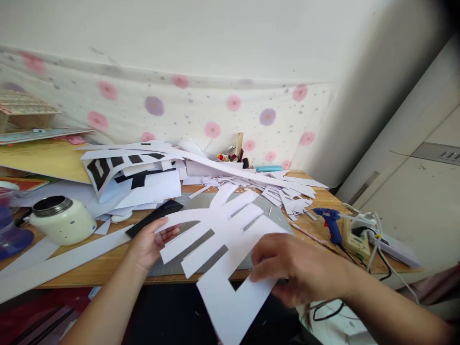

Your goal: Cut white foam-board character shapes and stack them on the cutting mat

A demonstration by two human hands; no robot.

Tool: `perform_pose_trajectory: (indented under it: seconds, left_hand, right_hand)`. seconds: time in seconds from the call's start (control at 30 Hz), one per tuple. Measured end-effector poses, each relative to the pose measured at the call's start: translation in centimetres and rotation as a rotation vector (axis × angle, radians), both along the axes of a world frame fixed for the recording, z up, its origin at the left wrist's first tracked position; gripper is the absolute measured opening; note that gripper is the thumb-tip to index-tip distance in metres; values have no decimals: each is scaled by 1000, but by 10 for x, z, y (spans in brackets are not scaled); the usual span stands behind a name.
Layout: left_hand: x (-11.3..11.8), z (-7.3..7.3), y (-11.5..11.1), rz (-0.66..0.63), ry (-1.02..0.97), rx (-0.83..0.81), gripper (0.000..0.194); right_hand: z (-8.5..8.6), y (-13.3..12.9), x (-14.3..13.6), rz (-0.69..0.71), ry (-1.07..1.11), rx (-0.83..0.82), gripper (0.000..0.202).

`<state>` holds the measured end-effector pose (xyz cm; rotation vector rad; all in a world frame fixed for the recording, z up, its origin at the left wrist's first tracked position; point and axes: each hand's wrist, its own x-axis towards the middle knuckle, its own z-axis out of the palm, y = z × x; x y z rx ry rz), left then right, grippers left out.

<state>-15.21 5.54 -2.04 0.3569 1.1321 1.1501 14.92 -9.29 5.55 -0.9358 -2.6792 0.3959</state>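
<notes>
A white cut-out sheet (pixel 230 239) with slots and curved strips is held up in front of me, tilted over the table's front edge. My left hand (pixel 149 242) pinches the end of its curved strip on the left side. On the right, my right hand (pixel 294 268) grips the sheet's edge between thumb and fingers; some of its fingertips are hidden behind the sheet. Beneath lies a grey cutting mat (pixel 201 201), partly covered. A black flat piece (pixel 154 218) rests just beyond my left hand.
White scraps (pixel 291 196) are heaped at the back right. A blue glue gun (pixel 329 223) stands by a power strip (pixel 391 247) with cables. On the left are a cream open jar (pixel 66 223), long white strips (pixel 72 258) and sheets with black shapes (pixel 131 167).
</notes>
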Motion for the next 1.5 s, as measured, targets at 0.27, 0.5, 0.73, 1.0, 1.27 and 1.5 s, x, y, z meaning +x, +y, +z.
perform_pose_trajectory:
  seconds: [0.27, 0.5, 0.73, 1.0, 1.27, 1.5]
  left_hand:
    - [20, 20, -29, 151, -215, 137, 21]
    - [85, 23, -68, 96, -344, 125, 21]
    - [105, -25, -91, -77, -358, 207, 10]
    - [96, -46, -95, -547, -17, 409, 29]
    - [21, -5, -15, -70, 1558, 1434, 43]
    - [9, 19, 21, -442, 1762, 1631, 43]
  right_hand:
    - [-34, 22, 37, -804, 898, 799, 31]
    - [-125, 50, -75, -474, 1112, -346, 58]
    - [-124, 68, -102, -403, 1444, -525, 95]
    - [-126, 51, -81, -444, 1563, -795, 98]
    - [-115, 40, -6, -398, 1177, -882, 91]
    - [-111, 35, 6, -242, 1258, -1108, 86]
